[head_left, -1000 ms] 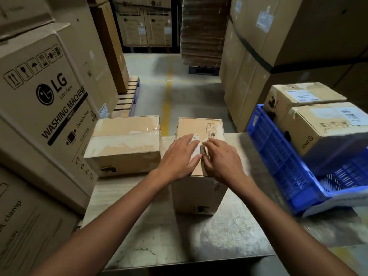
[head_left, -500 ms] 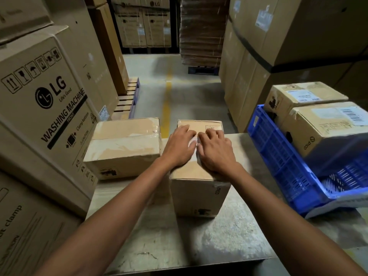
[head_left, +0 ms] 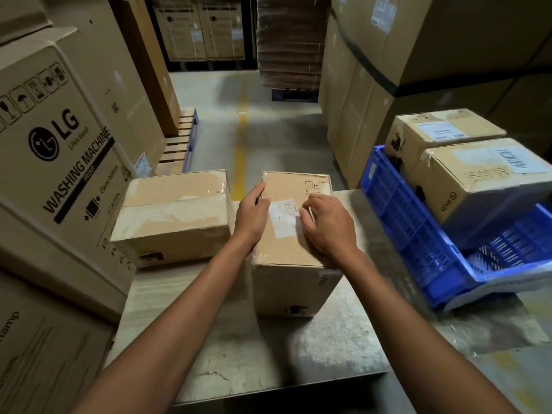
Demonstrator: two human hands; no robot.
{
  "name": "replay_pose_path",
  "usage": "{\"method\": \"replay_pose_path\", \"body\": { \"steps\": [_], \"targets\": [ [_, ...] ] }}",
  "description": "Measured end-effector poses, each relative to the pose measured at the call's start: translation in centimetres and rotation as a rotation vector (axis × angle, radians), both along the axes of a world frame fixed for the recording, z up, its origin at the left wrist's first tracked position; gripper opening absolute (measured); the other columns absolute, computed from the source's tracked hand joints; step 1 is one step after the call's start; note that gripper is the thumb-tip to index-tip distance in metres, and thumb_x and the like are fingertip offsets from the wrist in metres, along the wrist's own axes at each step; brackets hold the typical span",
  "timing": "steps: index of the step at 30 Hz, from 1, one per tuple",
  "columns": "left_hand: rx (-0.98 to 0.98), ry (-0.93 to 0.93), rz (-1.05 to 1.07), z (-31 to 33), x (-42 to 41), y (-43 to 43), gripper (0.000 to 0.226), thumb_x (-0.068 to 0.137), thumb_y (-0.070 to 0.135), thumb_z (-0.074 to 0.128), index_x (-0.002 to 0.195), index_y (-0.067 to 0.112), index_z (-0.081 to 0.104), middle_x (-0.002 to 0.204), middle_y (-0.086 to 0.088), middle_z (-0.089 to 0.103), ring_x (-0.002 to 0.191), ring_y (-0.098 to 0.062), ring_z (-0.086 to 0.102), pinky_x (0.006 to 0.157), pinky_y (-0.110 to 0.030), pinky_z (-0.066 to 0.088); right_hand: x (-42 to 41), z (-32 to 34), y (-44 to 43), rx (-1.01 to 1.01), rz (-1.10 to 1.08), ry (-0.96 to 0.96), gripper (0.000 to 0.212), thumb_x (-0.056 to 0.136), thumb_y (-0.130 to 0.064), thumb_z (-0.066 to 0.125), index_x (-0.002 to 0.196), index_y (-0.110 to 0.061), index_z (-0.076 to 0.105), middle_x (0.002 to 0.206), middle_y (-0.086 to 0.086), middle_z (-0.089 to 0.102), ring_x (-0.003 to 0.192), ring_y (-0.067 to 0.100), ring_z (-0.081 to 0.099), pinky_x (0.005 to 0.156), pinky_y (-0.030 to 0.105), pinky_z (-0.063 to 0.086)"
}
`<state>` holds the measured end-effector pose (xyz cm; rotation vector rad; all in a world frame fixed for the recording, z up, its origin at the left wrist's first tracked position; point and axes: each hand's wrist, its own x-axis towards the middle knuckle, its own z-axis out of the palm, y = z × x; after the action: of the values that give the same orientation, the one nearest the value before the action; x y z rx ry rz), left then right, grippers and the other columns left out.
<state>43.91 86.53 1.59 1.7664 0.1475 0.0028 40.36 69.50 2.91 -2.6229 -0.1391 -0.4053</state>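
Note:
A tall cardboard box (head_left: 286, 252) stands in the middle of the grey table (head_left: 254, 363). A white label (head_left: 283, 218) is stuck on its top face. My left hand (head_left: 251, 216) lies along the box's top left edge, fingers extended and thumb over the side. My right hand (head_left: 328, 225) rests on the top to the right of the label, its fingers bent with the tips pressing beside the label's edge. Neither hand lifts the box.
A taped wide carton (head_left: 173, 216) lies to the left on the table. A blue plastic crate (head_left: 424, 234) at the right holds two labelled boxes (head_left: 484, 180). Large washing machine cartons (head_left: 59, 150) wall in the left side, and stacked cartons (head_left: 388, 70) the right. An aisle runs ahead.
Both hands were pressed together over the label; now they have slid apart, left hand to the box's left edge and right hand to the right, uncovering the label.

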Motion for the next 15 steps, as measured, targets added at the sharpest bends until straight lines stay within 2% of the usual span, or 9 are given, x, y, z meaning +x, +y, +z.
{"method": "replay_pose_path", "body": {
  "steps": [4, 6, 8, 10, 11, 13, 15],
  "targets": [
    [-0.131, -0.018, -0.122, 0.9, -0.4, -2.9, 0.056, 0.097, 0.018, 0.047, 0.153, 0.016, 0.039, 0.162, -0.001, 0.03, 0.146, -0.019, 0.034, 0.12, -0.046, 0.031, -0.5, -0.3, -3.2, 0.004, 0.007, -0.046, 0.032, 0.098, -0.045, 0.055, 0.108, -0.019, 0.07, 0.112, -0.002, 0.07, 0.107, 0.018, 0.061, 0.091, 0.038, 0.049],
    [-0.081, -0.052, -0.174, 0.9, -0.6, -5.0, 0.055, 0.101, 0.019, 0.045, 0.155, 0.022, 0.035, 0.165, 0.002, 0.021, 0.15, -0.016, 0.026, 0.122, -0.045, 0.027, -1.2, -0.3, -5.4, -0.009, -0.01, -0.115, 0.037, 0.099, -0.046, 0.055, 0.12, -0.019, 0.069, 0.123, 0.002, 0.069, 0.114, 0.02, 0.061, 0.097, 0.042, 0.046],
    [0.033, -0.109, -0.219, 1.0, -0.8, -7.4, 0.059, 0.099, 0.034, 0.045, 0.156, 0.03, 0.029, 0.166, 0.005, 0.019, 0.15, -0.016, 0.024, 0.121, -0.047, 0.027, -2.1, -0.1, -7.9, -0.048, 0.014, -0.163, 0.044, 0.1, -0.049, 0.051, 0.125, -0.018, 0.068, 0.124, 0.004, 0.069, 0.112, 0.02, 0.063, 0.093, 0.039, 0.046],
    [0.155, -0.153, -0.254, 0.9, -0.9, -9.9, 0.059, 0.103, 0.042, 0.041, 0.158, 0.032, 0.023, 0.166, 0.005, 0.017, 0.15, -0.017, 0.024, 0.121, -0.046, 0.025, -3.0, 0.0, -10.2, -0.021, 0.023, -0.08, 0.055, 0.099, -0.058, 0.039, 0.123, -0.019, 0.07, 0.122, 0.003, 0.071, 0.108, 0.02, 0.064, 0.084, 0.032, 0.045],
    [0.206, -0.16, -0.265, 0.8, -1.1, -11.2, 0.057, 0.106, 0.043, 0.037, 0.159, 0.031, 0.02, 0.167, 0.005, 0.016, 0.15, -0.017, 0.022, 0.121, -0.044, 0.023, -3.3, 0.1, -11.1, 0.042, 0.005, -0.007, 0.061, 0.098, -0.063, 0.034, 0.124, -0.021, 0.07, 0.124, 0.002, 0.07, 0.11, 0.021, 0.063, 0.084, 0.032, 0.045],
    [0.29, -0.159, -0.293, -0.4, -1.5, -13.0, 0.058, 0.107, 0.048, 0.028, 0.16, 0.028, 0.016, 0.167, 0.004, 0.013, 0.153, -0.016, 0.015, 0.123, -0.044, 0.017, -3.4, 0.5, -12.5, 0.209, -0.052, 0.155, 0.069, 0.097, -0.07, 0.028, 0.132, -0.023, 0.064, 0.133, 0.002, 0.065, 0.121, 0.023, 0.059, 0.094, 0.039, 0.047],
    [0.416, -0.145, -0.333, -2.7, -1.9, -13.8, 0.066, 0.103, 0.061, 0.021, 0.16, 0.029, 0.014, 0.168, 0.006, 0.009, 0.154, -0.015, 0.009, 0.124, -0.049, 0.014, -3.5, 1.3, -13.2, 0.267, -0.068, 0.301, 0.075, 0.096, -0.074, 0.03, 0.147, -0.023, 0.049, 0.148, 0.002, 0.053, 0.131, 0.023, 0.051, 0.105, 0.044, 0.042]
  ]
}}
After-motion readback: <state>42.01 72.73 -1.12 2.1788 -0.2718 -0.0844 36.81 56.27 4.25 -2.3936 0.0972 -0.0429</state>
